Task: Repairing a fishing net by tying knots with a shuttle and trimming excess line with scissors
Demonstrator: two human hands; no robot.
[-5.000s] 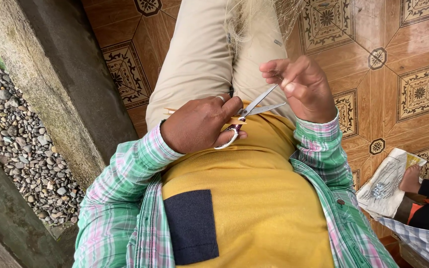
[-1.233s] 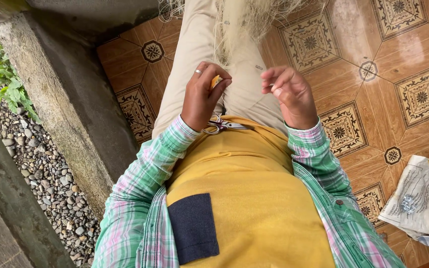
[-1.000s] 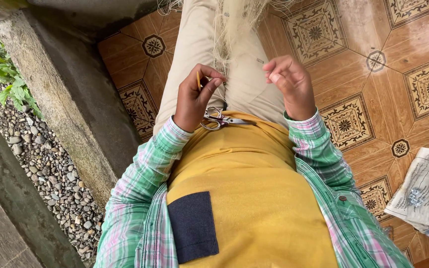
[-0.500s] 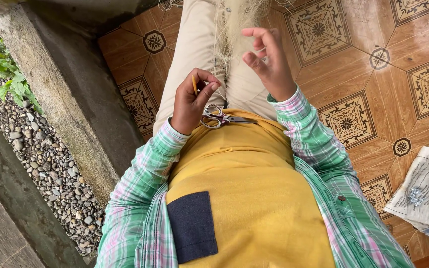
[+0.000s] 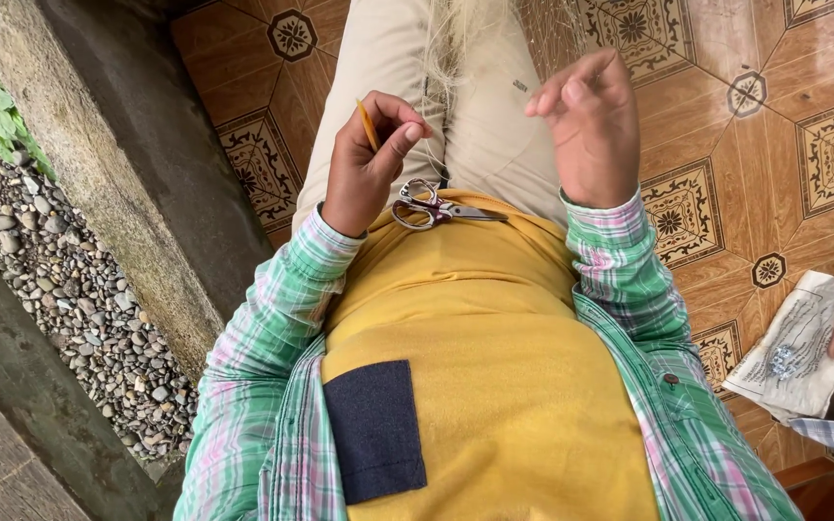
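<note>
Left hand (image 5: 371, 154) pinched on yellow needle (image 5: 368, 124), right hand (image 5: 591, 125) apart at 3 o'clock, loosely curled; scissors (image 5: 434, 205) loose at 6 o'clock, likely to slide off; fine net (image 5: 470, 39) liable to snag.

Scissors (image 5: 439, 206): on the lap, between the left hand (image 5: 371, 154) and right hand (image 5: 588, 125) (nearer the left);
Netting (image 5: 465, 39): on the legs, beyond the scissors;
Gravel (image 5: 60, 289): far left, past the concrete curb (image 5: 98, 164)

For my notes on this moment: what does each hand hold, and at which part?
The left hand pinches a thin yellow stick near its lower end. Whether the right hand holds anything cannot be told.
</note>
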